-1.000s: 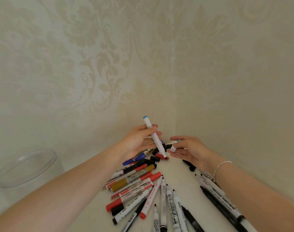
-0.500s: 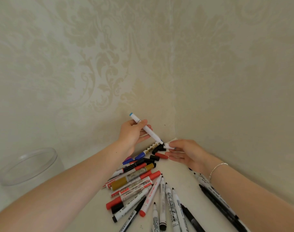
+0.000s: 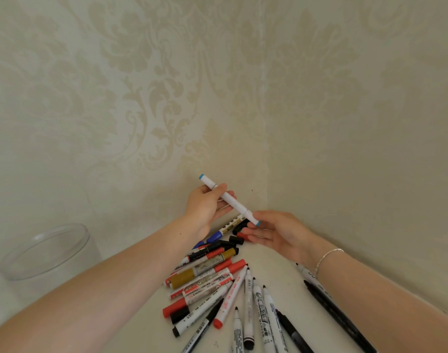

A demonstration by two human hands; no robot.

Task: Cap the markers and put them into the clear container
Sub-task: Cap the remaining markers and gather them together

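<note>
In the head view, just above the frame's centre, the left hand (image 3: 205, 210) pinches a white marker (image 3: 229, 200) by its barrel, tilted, while the right hand (image 3: 276, 233) lies relaxed and apart, fingertips touching its lower blue-ended cap. The marker looks light, stiff and smooth, best gripped mid-barrel. The clear container (image 3: 47, 250) stands at lower left on the bench (image 3: 276, 276).

Cream damask-patterned wallpaper (image 3: 146, 103) covers two walls meeting in a corner above a pale tabletop (image 3: 276, 271).
</note>
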